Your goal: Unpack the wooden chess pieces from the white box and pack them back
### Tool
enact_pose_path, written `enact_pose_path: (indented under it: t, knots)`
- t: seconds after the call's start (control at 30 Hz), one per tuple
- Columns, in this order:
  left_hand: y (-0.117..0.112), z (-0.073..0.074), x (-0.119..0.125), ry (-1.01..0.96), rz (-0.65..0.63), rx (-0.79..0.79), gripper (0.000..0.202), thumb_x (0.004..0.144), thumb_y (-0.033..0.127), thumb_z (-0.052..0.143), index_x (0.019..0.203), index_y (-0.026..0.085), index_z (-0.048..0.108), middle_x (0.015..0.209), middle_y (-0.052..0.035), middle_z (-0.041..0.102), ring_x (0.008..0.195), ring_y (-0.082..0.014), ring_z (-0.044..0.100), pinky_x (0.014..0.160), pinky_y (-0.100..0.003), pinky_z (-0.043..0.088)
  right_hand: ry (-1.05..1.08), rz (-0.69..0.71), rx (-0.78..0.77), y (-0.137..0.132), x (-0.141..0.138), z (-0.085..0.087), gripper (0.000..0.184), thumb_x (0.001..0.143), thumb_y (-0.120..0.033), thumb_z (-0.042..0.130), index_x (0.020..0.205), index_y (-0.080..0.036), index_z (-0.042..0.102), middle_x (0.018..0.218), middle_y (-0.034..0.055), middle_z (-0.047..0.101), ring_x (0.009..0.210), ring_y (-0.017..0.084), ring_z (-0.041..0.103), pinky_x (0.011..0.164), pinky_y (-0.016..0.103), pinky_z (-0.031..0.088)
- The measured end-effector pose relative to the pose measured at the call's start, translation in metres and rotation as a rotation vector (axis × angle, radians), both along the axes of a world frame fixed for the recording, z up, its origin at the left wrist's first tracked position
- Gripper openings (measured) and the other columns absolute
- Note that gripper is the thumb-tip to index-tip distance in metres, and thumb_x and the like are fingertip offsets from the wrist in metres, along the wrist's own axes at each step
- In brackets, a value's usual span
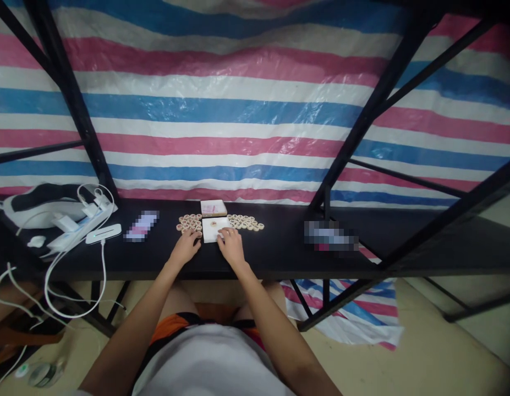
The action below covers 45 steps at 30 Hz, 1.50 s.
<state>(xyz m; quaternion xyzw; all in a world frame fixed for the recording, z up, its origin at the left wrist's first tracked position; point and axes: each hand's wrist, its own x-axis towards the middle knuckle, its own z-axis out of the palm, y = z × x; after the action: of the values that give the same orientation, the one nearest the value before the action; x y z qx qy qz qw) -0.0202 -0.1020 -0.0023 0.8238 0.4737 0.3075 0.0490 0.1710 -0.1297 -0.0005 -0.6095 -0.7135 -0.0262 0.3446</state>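
Note:
A shallow white box (209, 233) lies in front of me on the black table, with one round wooden Chinese chess piece (214, 224) inside it. My left hand (187, 246) is at the box's left side, fingers bent and fingertips closed at a chess piece (199, 235). My right hand (231, 243) rests over the box's right edge, its fingers apart and nothing visible in them. Loose chess pieces lie in a left cluster (190, 221) and a right cluster (247, 222). Directly behind the box is a second, box-like part (213, 207) with pink marks.
At the left of the black table (275, 253) are a power strip (79, 226) with chargers and cables, a white device (103, 234) and a blurred-out item (141, 226). Another blurred-out item (331, 236) lies right. Black metal posts (354, 137) and striped sheeting (221, 110) stand behind.

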Motion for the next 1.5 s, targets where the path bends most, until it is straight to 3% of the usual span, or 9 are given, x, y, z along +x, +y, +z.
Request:
enact_pose_path:
  t: [0.13, 0.43, 0.57, 0.7, 0.87, 0.97, 1.17, 1.5]
  knots:
    - [-0.002, 0.000, 0.002, 0.041, 0.064, 0.064, 0.024, 0.083, 0.020, 0.048, 0.101, 0.018, 0.065, 0.105, -0.0110, 0.055, 0.102, -0.0247, 0.054, 0.089, -0.037, 0.046, 0.148, -0.115, 0.001, -0.005, 0.013, -0.011, 0.029, 0.090, -0.029, 0.046, 0.108, -0.018, 0.066, 0.120, 0.0114, 0.057, 0.111, 0.025, 0.049, 0.094, 0.038, 0.039]
    - [-0.007, 0.007, 0.003, 0.072, 0.051, -0.035, 0.025, 0.085, 0.019, 0.045, 0.103, 0.019, 0.062, 0.104, -0.0086, 0.060, 0.100, -0.0234, 0.057, 0.086, -0.035, 0.047, 0.287, -0.102, -0.078, 0.001, 0.016, -0.014, 0.029, 0.089, -0.029, 0.047, 0.109, -0.018, 0.066, 0.128, 0.0104, 0.052, 0.113, 0.024, 0.050, 0.097, 0.034, 0.040]
    - [-0.009, 0.009, 0.005, 0.097, -0.046, -0.037, 0.035, 0.085, 0.019, 0.046, 0.118, 0.020, 0.057, 0.113, -0.0084, 0.060, 0.104, -0.0224, 0.056, 0.090, -0.035, 0.046, 0.262, -0.081, -0.117, -0.001, 0.017, -0.013, 0.026, 0.088, -0.029, 0.049, 0.105, -0.019, 0.067, 0.128, 0.0105, 0.052, 0.112, 0.024, 0.051, 0.094, 0.034, 0.042]
    - [-0.008, 0.009, 0.006, 0.166, -0.098, -0.025, 0.032, 0.086, 0.023, 0.047, 0.114, 0.018, 0.060, 0.111, -0.0103, 0.060, 0.106, -0.0243, 0.054, 0.094, -0.037, 0.043, 0.269, -0.090, -0.138, -0.003, 0.017, -0.011, 0.024, 0.087, -0.030, 0.051, 0.101, -0.020, 0.068, 0.124, 0.0094, 0.052, 0.106, 0.023, 0.054, 0.091, 0.034, 0.044]
    - [-0.004, 0.004, 0.007, 0.183, -0.073, 0.002, 0.030, 0.085, 0.021, 0.050, 0.111, 0.018, 0.062, 0.108, -0.0102, 0.060, 0.106, -0.0238, 0.053, 0.097, -0.038, 0.041, 0.231, -0.072, -0.169, -0.006, 0.020, -0.011, 0.023, 0.087, -0.029, 0.050, 0.098, -0.020, 0.068, 0.125, 0.0088, 0.051, 0.107, 0.020, 0.053, 0.094, 0.031, 0.041]
    - [-0.004, 0.003, 0.009, 0.207, -0.044, 0.006, 0.031, 0.084, 0.019, 0.049, 0.113, 0.018, 0.061, 0.108, -0.0104, 0.060, 0.104, -0.0236, 0.053, 0.095, -0.038, 0.042, 0.173, -0.065, -0.178, -0.010, 0.021, -0.011, 0.026, 0.086, -0.027, 0.050, 0.105, -0.019, 0.066, 0.127, 0.0092, 0.049, 0.108, 0.021, 0.052, 0.096, 0.031, 0.039]
    - [-0.014, 0.010, 0.016, 0.268, 0.039, -0.034, 0.035, 0.085, 0.019, 0.047, 0.118, 0.016, 0.059, 0.109, -0.0124, 0.059, 0.104, -0.0258, 0.052, 0.092, -0.039, 0.042, 0.052, -0.079, -0.245, -0.017, 0.021, -0.004, 0.035, 0.085, -0.026, 0.050, 0.118, -0.019, 0.061, 0.135, 0.0098, 0.044, 0.109, 0.025, 0.051, 0.095, 0.034, 0.039]
    - [-0.020, 0.013, 0.015, 0.337, 0.051, -0.072, 0.044, 0.087, 0.023, 0.045, 0.130, 0.019, 0.052, 0.112, -0.0119, 0.057, 0.104, -0.0257, 0.050, 0.089, -0.037, 0.040, 0.008, -0.108, -0.261, -0.020, 0.017, -0.002, 0.047, 0.085, -0.026, 0.047, 0.131, -0.017, 0.049, 0.143, 0.0117, 0.036, 0.117, 0.025, 0.046, 0.098, 0.034, 0.038]
